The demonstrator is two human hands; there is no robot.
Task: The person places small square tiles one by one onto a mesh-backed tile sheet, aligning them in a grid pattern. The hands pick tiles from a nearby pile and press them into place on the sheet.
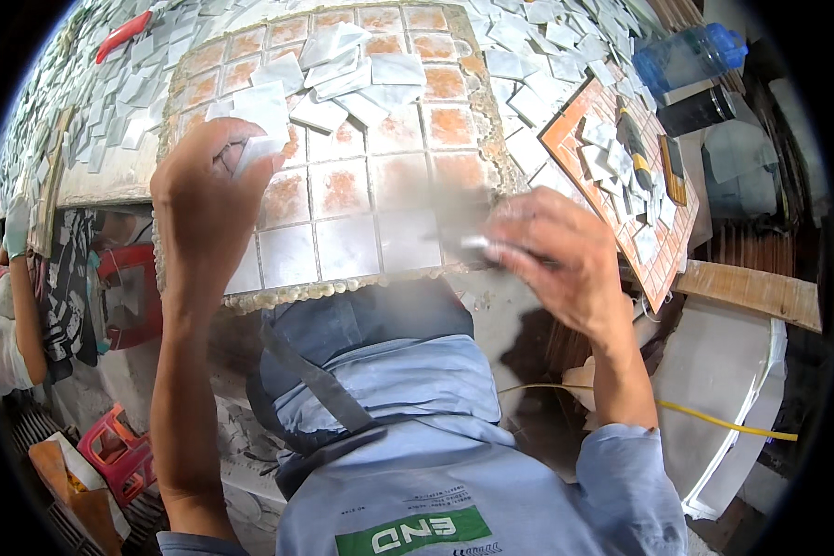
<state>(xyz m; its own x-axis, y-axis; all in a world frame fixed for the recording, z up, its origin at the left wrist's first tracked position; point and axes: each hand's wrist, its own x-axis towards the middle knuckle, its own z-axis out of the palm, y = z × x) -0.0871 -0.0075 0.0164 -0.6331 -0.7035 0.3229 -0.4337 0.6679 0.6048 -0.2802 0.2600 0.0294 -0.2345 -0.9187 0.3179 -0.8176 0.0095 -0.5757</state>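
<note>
My left hand [199, 181] is closed around several pale marble tiles [264, 116] over the left part of a grid tray [486, 102]. The tray has square cells with orange-stained bottoms and a rough, crusted rim. White tiles [347, 246] fill its nearest row. Loose marble tiles [397, 70] lie heaped across the upper cells. At the tray's near right corner my right hand [561, 255] is closed and smeared by motion. A small white piece [473, 243] shows at its fingertips, and a dark blur spreads beside it; what it grips is unclear.
Loose tiles [139, 88] cover the table around the tray, with a red-handled tool [123, 36] among them. On the right are an orange grid board [565, 125] bearing tile pieces and a yellow-black tool [635, 148], and a blue bottle [686, 57]. Another person's arm [28, 315] shows at left.
</note>
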